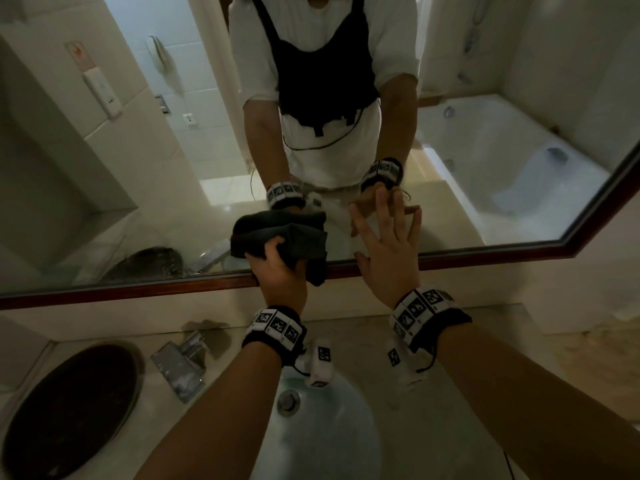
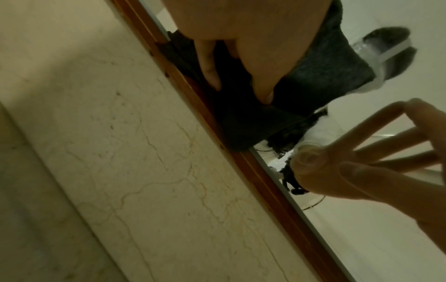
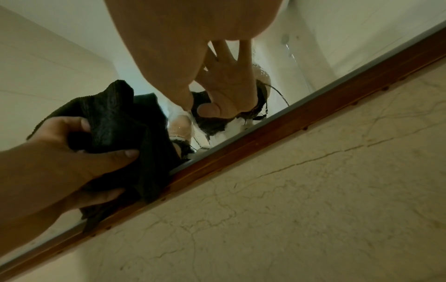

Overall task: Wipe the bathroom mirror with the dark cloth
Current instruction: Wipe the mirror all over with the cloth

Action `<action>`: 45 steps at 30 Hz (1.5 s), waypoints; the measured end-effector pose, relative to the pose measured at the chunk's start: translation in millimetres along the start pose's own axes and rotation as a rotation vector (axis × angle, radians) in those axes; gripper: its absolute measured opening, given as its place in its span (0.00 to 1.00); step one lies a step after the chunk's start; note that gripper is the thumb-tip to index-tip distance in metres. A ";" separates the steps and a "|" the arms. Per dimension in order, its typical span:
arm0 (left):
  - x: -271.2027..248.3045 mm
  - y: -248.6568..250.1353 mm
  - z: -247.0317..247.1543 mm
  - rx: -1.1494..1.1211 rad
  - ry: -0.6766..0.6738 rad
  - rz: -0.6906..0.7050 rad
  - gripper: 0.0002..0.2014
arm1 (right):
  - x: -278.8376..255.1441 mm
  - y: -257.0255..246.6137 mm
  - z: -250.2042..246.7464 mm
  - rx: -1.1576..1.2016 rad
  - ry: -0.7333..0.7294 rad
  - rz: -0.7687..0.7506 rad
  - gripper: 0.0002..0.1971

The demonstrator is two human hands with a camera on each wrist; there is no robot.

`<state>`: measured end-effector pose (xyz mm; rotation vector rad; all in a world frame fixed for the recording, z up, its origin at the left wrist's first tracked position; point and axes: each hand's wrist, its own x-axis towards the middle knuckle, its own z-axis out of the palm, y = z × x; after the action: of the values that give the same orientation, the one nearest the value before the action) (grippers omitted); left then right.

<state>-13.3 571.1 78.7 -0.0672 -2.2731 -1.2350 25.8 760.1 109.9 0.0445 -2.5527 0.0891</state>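
While the left hand (image 1: 277, 268) clutches the dark cloth (image 1: 294, 237), fingers and thumb curled into its bunched folds, the wad is pressed against the low part of the mirror (image 1: 138, 168), with a loose corner hanging below the hand over the wooden frame (image 1: 138, 289). Bunching it this way probably gives a thick pad to push with, and starting by the bottom edge suggests the wiping has barely begun. Down and to the left of that hand, on the marble surface (image 1: 363, 337), lie a dark round cover (image 1: 69, 410) and a chrome tap (image 1: 180, 365); the white basin (image 1: 329, 427) sits beneath both forearms. To the right of the cloth, the right hand (image 1: 388, 251) is released, fingers straight and spread, their tips at or very near the glass; whether they actually touch is hard to tell. It likely steadies the person leaning in. Both wrists carry bands of black-and-white square code markers (image 1: 277, 327); no readable words or brand names show anywhere.
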 end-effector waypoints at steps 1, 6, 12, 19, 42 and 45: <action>1.8 -2.4 -3.4 0.001 -0.012 -0.014 0.22 | -0.1 -1.7 -0.5 0.008 -0.006 0.009 0.47; 13.4 -15.6 -26.2 -0.002 -0.004 -0.028 0.24 | 0.3 -12.8 -2.9 0.035 0.004 0.057 0.46; 33.6 -43.0 -67.4 0.019 -0.009 -0.015 0.24 | 7.3 -59.8 -2.8 0.101 0.054 0.195 0.46; 60.9 -87.6 -115.9 0.000 -0.022 -0.044 0.24 | 31.2 -146.1 -1.8 0.077 0.084 0.196 0.45; 122.1 -209.9 -235.2 0.037 0.067 -0.099 0.31 | 40.8 -194.1 34.3 -0.010 0.041 0.127 0.55; 124.4 -214.1 -239.5 0.004 0.068 -0.108 0.34 | 41.3 -191.2 36.2 0.001 0.026 0.112 0.55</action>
<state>-76.6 232.5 78.6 0.0987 -2.2456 -1.2673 -18.8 566.3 113.1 -0.0985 -2.5284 0.1336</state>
